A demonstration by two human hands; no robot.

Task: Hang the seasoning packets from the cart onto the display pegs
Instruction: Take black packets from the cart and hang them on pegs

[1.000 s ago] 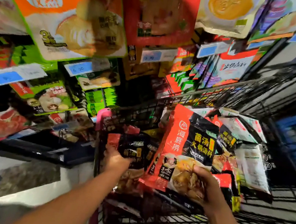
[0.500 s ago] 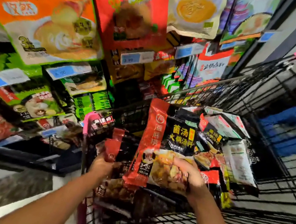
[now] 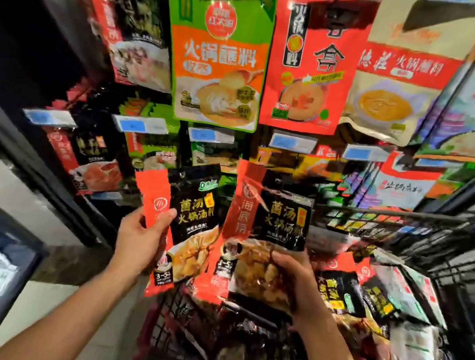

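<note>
Rows of hanging packets (image 3: pixel 394 92) fill the far half of the view. A big green-and-orange packet (image 3: pixel 218 53) hangs at centre, with a red packet (image 3: pixel 309 61) just right of it. Blur makes the small print unreadable.

The black wire cart (image 3: pixel 427 219) sits near right, its far rim close to the lower hanging rows. Inside it a loose pile of packets (image 3: pixel 379 296) lies overlapping, black-and-red ones at the left of the pile and pale ones further right.

Two matching black-and-red seasoning packets are held up over the cart's left end, in front of the lower rows, side by side and roughly upright.
- Left packet (image 3: pixel 194 213) – its top tilts left. The left hand (image 3: pixel 141 236) pinches it at the left edge, thumb pressed on the front by the red strip, fingers curled round behind.
- Right packet (image 3: pixel 280 217) – the right hand (image 3: pixel 298 278) grips its lower part, fingers curled over the front on the food picture.

The two packets are just beside each other. Their lower corners either touch or overlap, cannot tell which.

Blue-and-white price tags (image 3: pixel 142 126) run in a row between the upper and lower hanging rows.
</note>
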